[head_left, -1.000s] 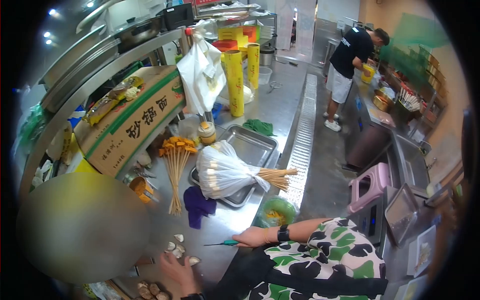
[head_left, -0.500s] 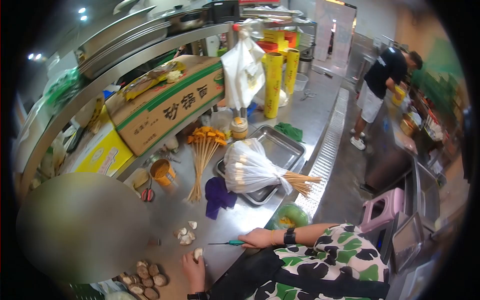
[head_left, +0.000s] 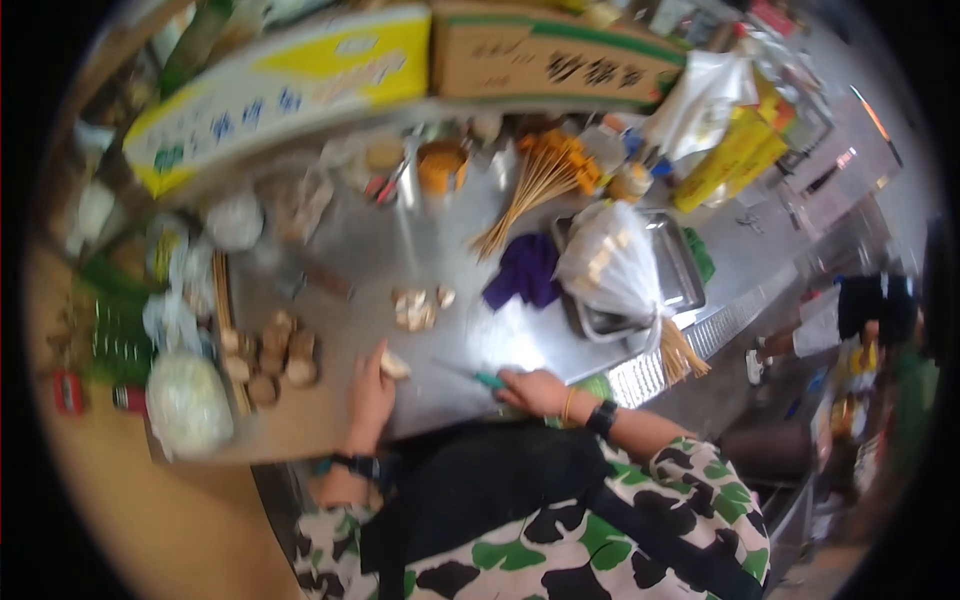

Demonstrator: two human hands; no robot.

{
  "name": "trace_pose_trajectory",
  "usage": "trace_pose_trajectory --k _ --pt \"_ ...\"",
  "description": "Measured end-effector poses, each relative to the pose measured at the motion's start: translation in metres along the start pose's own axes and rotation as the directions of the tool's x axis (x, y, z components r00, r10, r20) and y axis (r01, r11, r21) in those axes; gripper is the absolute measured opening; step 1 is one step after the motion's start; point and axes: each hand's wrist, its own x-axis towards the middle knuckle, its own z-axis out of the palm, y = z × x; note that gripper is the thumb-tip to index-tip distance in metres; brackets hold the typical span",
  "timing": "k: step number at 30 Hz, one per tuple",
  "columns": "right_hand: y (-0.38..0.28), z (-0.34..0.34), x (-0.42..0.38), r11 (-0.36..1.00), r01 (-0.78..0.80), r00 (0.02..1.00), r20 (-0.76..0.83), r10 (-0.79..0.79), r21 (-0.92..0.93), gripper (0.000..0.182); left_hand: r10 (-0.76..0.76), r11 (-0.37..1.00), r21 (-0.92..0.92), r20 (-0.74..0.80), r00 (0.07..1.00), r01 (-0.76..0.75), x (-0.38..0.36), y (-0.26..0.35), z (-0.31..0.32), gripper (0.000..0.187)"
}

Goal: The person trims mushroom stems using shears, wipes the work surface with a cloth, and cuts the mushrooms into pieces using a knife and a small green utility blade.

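Observation:
My left hand [head_left: 371, 395] holds a pale mushroom [head_left: 396, 366] between thumb and fingers, low over the steel table [head_left: 390, 230]. To its right, my right hand [head_left: 538, 392] is closed around the green handle of a small knife [head_left: 487, 379]. The thin blade points left toward the mushroom, apart from it. Just beyond my left hand lies a small group of cut white mushroom pieces [head_left: 414, 310]. Several whole brown mushrooms [head_left: 272, 352] sit in a cluster on the left.
A purple cloth [head_left: 524, 272] lies near a metal tray [head_left: 683, 262] bearing a white bag of skewers [head_left: 608, 258]. Orange-tipped skewers [head_left: 535, 195], a tub [head_left: 441, 166] and red-handled scissors [head_left: 384, 187] are at the back. A bagged pale bundle [head_left: 188, 405] stands left. Another person [head_left: 870, 308] is at right.
The view has swung left and downward, so the table's left end shows and its contents appear farther right. Both hands keep their holds; the knife stays apart from the mushroom.

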Motion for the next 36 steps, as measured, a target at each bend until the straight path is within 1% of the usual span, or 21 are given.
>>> trace_pose_trajectory --k 1,2,3,4,5,6,8,11,14,17,19,22,25,28,31,34,36 --pt "-0.005 -0.004 0.003 1.0 0.008 1.0 0.006 -0.008 -0.007 0.028 -0.003 1.0 0.017 0.081 0.997 0.001 0.003 0.009 -0.014 0.052" --pt "-0.008 -0.008 0.009 1.0 0.017 1.0 0.006 -0.017 -0.012 0.028 0.109 0.993 0.033 0.015 0.994 -0.109 0.007 0.003 -0.012 0.05" --pt "-0.01 -0.008 0.014 0.999 0.035 0.999 0.0 -0.035 -0.012 0.029 0.231 0.972 0.061 -0.052 0.972 -0.227 0.009 -0.006 -0.009 0.047" --pt "-0.013 -0.008 0.017 0.999 0.053 0.998 -0.02 -0.053 -0.015 0.03 0.228 0.973 0.029 -0.041 0.973 -0.227 0.011 -0.011 -0.011 0.044" --pt "-0.018 -0.012 0.021 0.999 0.04 0.999 0.005 -0.04 -0.005 0.03 0.239 0.971 -0.006 -0.035 0.97 -0.239 0.013 -0.015 -0.01 0.041" --pt "-0.021 -0.016 0.024 1.0 0.024 0.999 0.021 -0.024 -0.004 0.03 0.219 0.975 -0.016 -0.041 0.975 -0.22 0.01 -0.015 -0.01 0.038" --pt "-0.022 -0.014 0.03 0.998 0.059 0.998 0.011 -0.059 0.002 0.03 0.196 0.979 -0.045 -0.061 0.979 -0.199 0.007 -0.01 -0.01 0.031" --pt "-0.027 -0.009 0.036 0.994 0.108 0.994 -0.005 -0.108 0.016 0.03 0.159 0.981 -0.105 -0.075 0.984 -0.166 -0.005 -0.009 -0.012 0.03" --pt "-0.032 -0.007 0.044 0.994 0.104 0.994 0.029 -0.104 0.024 0.03 -0.102 0.979 -0.177 0.033 0.994 0.106 -0.012 0.006 -0.017 0.036" --pt "-0.037 -0.006 0.048 0.996 0.089 0.994 0.058 -0.089 0.007 0.03 -0.1 0.957 -0.275 0.005 0.995 0.098 -0.021 -0.006 0.002 0.041" --pt "-0.048 -0.008 0.047 0.997 0.074 0.994 0.078 -0.074 0.001 0.03 -0.089 0.964 -0.25 -0.006 0.996 0.085 -0.028 -0.003 0.001 0.037" --pt "-0.052 -0.004 0.05 0.998 0.058 0.981 0.185 -0.05 -0.036 0.03 -0.1 0.963 -0.254 -0.037 0.994 0.087 -0.029 0.0 0.005 0.033" --pt "-0.06 -0.006 0.049 0.995 0.065 0.98 0.194 -0.05 -0.076 0.029 -0.113 0.957 -0.276 -0.056 0.992 0.093 -0.031 0.0 0.004 0.032" --pt "-0.054 0.0 0.051 0.989 0.094 0.983 0.168 -0.073 -0.119 0.028 -0.127 0.953 -0.283 -0.052 0.99 0.108 -0.031 -0.002 0.008 0.032" --pt "-0.05 0.004 0.052 0.987 0.113 0.984 0.153 -0.094 -0.118 0.027 -0.128 0.951 -0.291 -0.059 0.99 0.105 -0.03 -0.003 0.011 0.031" --pt "-0.057 0.006 0.053 0.992 0.08 0.985 0.158 -0.063 -0.101 0.027 -0.134 0.95 -0.294 -0.066 0.989 0.109 -0.031 -0.004 0.01 0.03" --pt "-0.054 0.016 0.056 0.99 0.067 0.984 0.173 -0.045 -0.124 0.026 -0.131 0.953 -0.284 -0.076 0.988 0.104 -0.032 -0.004 0.012 0.03"
